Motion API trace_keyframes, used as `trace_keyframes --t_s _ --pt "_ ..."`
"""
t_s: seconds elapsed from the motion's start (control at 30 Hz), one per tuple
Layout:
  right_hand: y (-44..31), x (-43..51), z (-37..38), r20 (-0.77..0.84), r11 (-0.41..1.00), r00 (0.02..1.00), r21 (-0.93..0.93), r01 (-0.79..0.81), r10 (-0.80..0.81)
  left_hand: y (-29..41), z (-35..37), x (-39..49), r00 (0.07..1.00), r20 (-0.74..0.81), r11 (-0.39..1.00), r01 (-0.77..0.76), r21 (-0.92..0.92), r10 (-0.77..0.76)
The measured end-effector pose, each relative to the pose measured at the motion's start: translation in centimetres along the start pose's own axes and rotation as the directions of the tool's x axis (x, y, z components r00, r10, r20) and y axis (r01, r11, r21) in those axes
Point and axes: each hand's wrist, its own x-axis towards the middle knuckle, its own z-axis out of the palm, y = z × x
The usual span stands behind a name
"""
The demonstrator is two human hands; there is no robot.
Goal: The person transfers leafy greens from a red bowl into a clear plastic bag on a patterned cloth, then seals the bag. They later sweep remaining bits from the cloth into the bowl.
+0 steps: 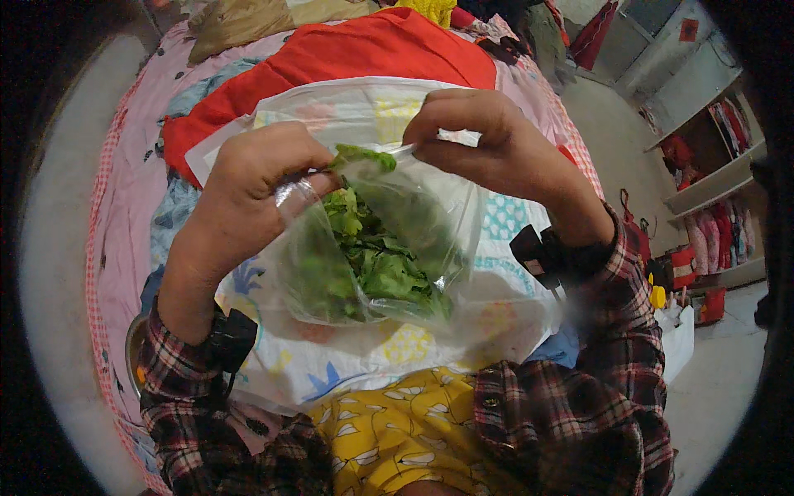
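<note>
A clear plastic bag [462, 248] hangs between my two hands, with green leafy vegetables [391, 273] inside it. My left hand [267, 161] pinches one side of the bag's mouth between thumb and fingers. On the opposite side, my right hand [477, 136] grips the rim between thumb and forefinger. The mouth is spread apart, and a leaf [366, 156] pokes up at the top near my left fingertips. Beneath the bag lies a white cloth [403, 344] printed with pineapples and other coloured figures. Whether the bag touches this cloth is hard to tell.
A red cloth [384, 49] lies beyond the white one on a bed with a pink sheet [130, 204]. A brown pillow [239, 28] is at the far left. Shelves [713, 186] with folded clothes stand to the right. A metal bowl's rim [131, 353] shows beside my left sleeve.
</note>
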Motion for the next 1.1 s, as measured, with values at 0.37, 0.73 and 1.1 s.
trace_keyframes --t_s 0.37,0.73,1.1 --pt "1.5 -1.0 -0.9 -0.226 0.926 0.901 0.168 -0.339 0.371 0.1 -3.1 -1.6 0.985 0.085 0.988 -0.146 -0.058 0.151" --pt "1.4 -1.4 -1.0 -0.277 0.861 0.843 0.372 -0.348 0.46 0.4 -2.5 -0.6 0.997 0.028 0.997 0.076 -0.02 -0.076" --pt "1.5 0.3 -1.0 -0.287 0.642 0.8 0.752 -0.153 0.526 1.8 -4.3 -2.5 0.944 -0.202 0.942 0.202 -0.268 -0.26"
